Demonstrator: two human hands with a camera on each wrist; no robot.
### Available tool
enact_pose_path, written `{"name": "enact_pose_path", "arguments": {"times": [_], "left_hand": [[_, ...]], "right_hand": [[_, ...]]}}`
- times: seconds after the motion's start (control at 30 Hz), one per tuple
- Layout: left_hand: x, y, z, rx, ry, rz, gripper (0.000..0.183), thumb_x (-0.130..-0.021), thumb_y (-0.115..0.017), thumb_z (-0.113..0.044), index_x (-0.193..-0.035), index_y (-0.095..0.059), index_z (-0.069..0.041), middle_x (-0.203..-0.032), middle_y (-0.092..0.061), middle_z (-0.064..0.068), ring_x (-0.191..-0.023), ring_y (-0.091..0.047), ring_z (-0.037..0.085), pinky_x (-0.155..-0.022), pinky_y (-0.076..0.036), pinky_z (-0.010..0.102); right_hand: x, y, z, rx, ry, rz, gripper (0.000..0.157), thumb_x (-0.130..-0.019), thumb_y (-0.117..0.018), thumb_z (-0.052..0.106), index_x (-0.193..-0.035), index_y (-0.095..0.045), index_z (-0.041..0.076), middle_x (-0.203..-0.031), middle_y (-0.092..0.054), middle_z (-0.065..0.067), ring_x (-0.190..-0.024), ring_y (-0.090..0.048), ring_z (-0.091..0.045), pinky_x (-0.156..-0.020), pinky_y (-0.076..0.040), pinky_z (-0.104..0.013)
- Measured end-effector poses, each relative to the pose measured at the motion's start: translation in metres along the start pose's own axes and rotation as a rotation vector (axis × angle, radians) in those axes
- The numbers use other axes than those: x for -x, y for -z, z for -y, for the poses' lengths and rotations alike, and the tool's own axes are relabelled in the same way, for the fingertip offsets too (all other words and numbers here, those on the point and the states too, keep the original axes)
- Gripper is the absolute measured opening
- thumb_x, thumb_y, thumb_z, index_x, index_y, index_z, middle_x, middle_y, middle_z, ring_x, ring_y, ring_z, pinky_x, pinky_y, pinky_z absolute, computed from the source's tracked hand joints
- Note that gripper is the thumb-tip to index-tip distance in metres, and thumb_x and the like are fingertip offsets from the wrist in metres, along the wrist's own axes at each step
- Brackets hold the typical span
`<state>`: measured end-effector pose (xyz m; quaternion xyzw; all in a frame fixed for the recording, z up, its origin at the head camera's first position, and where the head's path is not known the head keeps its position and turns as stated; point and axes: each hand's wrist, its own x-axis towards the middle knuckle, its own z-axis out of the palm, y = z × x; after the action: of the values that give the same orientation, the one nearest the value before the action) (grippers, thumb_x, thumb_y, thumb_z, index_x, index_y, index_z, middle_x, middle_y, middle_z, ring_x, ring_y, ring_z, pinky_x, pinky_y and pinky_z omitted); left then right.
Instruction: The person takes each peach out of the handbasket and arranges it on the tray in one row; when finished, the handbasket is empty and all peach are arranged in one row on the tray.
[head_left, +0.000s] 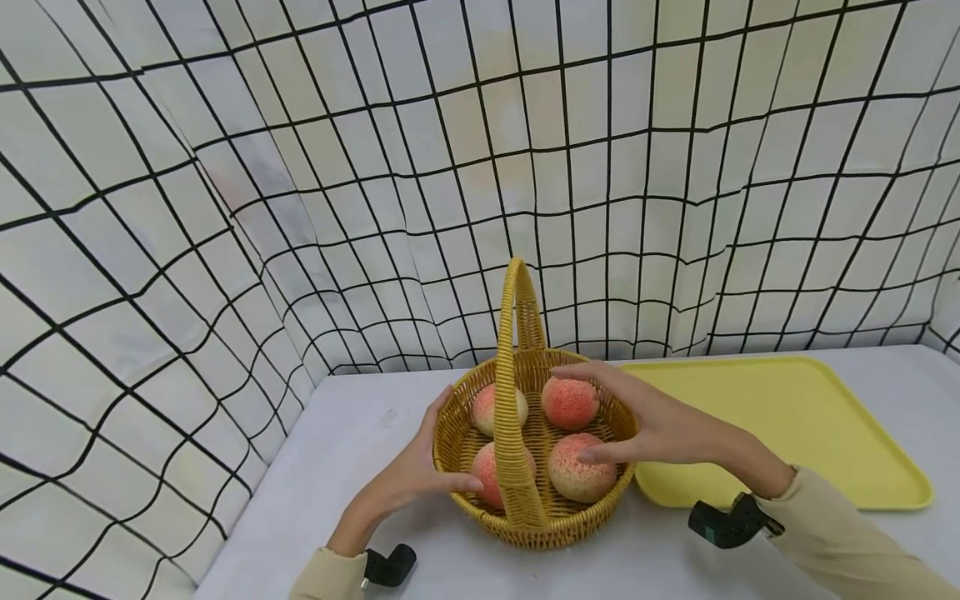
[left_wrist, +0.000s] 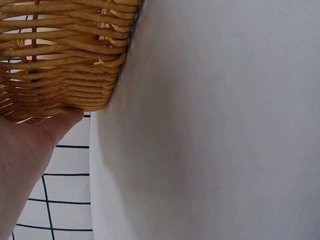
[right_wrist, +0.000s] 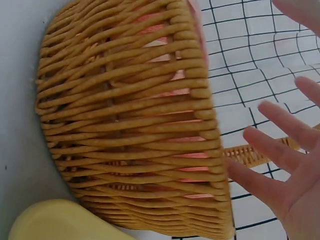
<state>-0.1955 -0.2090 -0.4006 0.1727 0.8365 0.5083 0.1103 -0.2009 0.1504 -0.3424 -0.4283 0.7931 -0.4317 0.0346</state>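
A yellow-brown wicker basket [head_left: 525, 533] with a tall arched handle [head_left: 512, 417] stands upright on the table. Several pink-and-cream peaches [head_left: 582, 468] lie inside it. My left hand [head_left: 411, 471] holds the basket's left side, with the thumb over the rim and the fingers along the outer wall. In the left wrist view a fingertip [left_wrist: 70, 120] presses the weave low down. Above the basket's right rim, my right hand [head_left: 663, 421] is spread with fingers apart, its thumb overlapping the near right peach and its fingertips by the far right peach [head_left: 570, 403].
A yellow tray [head_left: 757, 417] lies flat at the right, its left edge close beside the basket. The white table [head_left: 360, 417] runs up to a white backdrop with a black grid [head_left: 600, 167] behind and at the left.
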Motion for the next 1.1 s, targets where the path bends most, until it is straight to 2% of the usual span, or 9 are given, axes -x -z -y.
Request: {"name": "enact_pose_path", "arguments": {"times": [0.07,0.17,0.27,0.37,0.5,0.67,0.87,1.1], "left_hand": [[-0.001,-0.001,0.0,0.004,-0.001,0.004,0.137,-0.076,-0.095,-0.039,-0.169,0.003,-0.017,-0.173,-0.011,0.019,-0.155,-0.023,0.044,-0.121,-0.027,0.063],[-0.002,-0.002,0.0,0.009,-0.003,0.013,0.137,-0.076,-0.095,-0.039,-0.169,0.003,-0.017,-0.172,-0.013,0.02,-0.154,-0.024,0.045,-0.12,-0.029,0.063],[-0.002,-0.003,0.0,0.01,0.001,0.011,0.137,-0.075,-0.095,-0.04,-0.169,0.003,-0.017,-0.172,-0.014,0.021,-0.153,-0.026,0.045,-0.119,-0.031,0.062],[-0.001,-0.002,-0.001,0.01,0.008,0.003,0.137,-0.075,-0.095,-0.04,-0.169,0.002,-0.017,-0.172,-0.015,0.021,-0.153,-0.027,0.045,-0.119,-0.031,0.061],[0.0,0.0,-0.001,0.008,0.013,0.001,0.138,-0.075,-0.095,-0.04,-0.169,0.003,-0.017,-0.172,-0.014,0.021,-0.153,-0.027,0.044,-0.12,-0.03,0.061],[0.0,0.001,-0.002,0.014,0.009,0.004,0.137,-0.075,-0.094,-0.041,-0.169,0.004,-0.018,-0.172,-0.014,0.021,-0.154,-0.026,0.044,-0.12,-0.03,0.062],[0.0,0.002,-0.001,0.018,0.008,0.006,0.137,-0.076,-0.094,-0.04,-0.169,0.003,-0.017,-0.171,-0.016,0.022,-0.152,-0.029,0.044,-0.119,-0.033,0.06],[0.001,0.001,-0.001,0.031,0.012,0.004,0.135,-0.076,-0.094,-0.039,-0.169,0.002,-0.018,-0.17,-0.018,0.022,-0.152,-0.029,0.045,-0.119,-0.033,0.06]], "right_hand": [[0.001,-0.002,-0.005,-0.069,-0.003,0.041,0.077,-0.094,-0.081,0.02,-0.159,-0.039,0.019,-0.159,-0.046,-0.006,-0.147,-0.042,-0.035,-0.113,-0.038,-0.066],[0.003,-0.008,-0.013,-0.123,-0.012,0.114,0.075,-0.094,-0.081,0.021,-0.158,-0.04,0.015,-0.154,-0.051,-0.006,-0.142,-0.048,-0.037,-0.114,-0.043,-0.055],[0.003,-0.014,-0.017,-0.082,-0.02,0.171,0.07,-0.094,-0.082,0.028,-0.154,-0.046,0.018,-0.149,-0.057,-0.004,-0.137,-0.054,-0.03,-0.113,-0.045,-0.042],[0.0,-0.018,-0.018,-0.012,-0.013,0.201,0.062,-0.093,-0.082,0.031,-0.147,-0.054,0.022,-0.145,-0.06,-0.003,-0.135,-0.055,-0.02,-0.111,-0.046,-0.036],[-0.005,-0.018,-0.018,0.058,0.011,0.239,0.054,-0.092,-0.082,0.023,-0.142,-0.06,0.022,-0.141,-0.061,-0.002,-0.131,-0.055,-0.016,-0.109,-0.048,-0.036],[-0.012,-0.015,-0.017,0.132,0.031,0.291,0.044,-0.09,-0.081,0.013,-0.132,-0.066,0.019,-0.131,-0.063,0.005,-0.124,-0.056,-0.012,-0.107,-0.049,-0.038],[-0.018,-0.014,-0.016,0.146,0.007,0.348,0.04,-0.091,-0.083,0.021,-0.128,-0.068,0.019,-0.127,-0.062,0.008,-0.119,-0.055,-0.009,-0.104,-0.05,-0.037],[-0.02,-0.019,-0.02,0.16,0.024,0.326,0.042,-0.089,-0.085,0.023,-0.128,-0.07,0.018,-0.126,-0.064,0.009,-0.118,-0.056,-0.008,-0.103,-0.05,-0.037]]}}
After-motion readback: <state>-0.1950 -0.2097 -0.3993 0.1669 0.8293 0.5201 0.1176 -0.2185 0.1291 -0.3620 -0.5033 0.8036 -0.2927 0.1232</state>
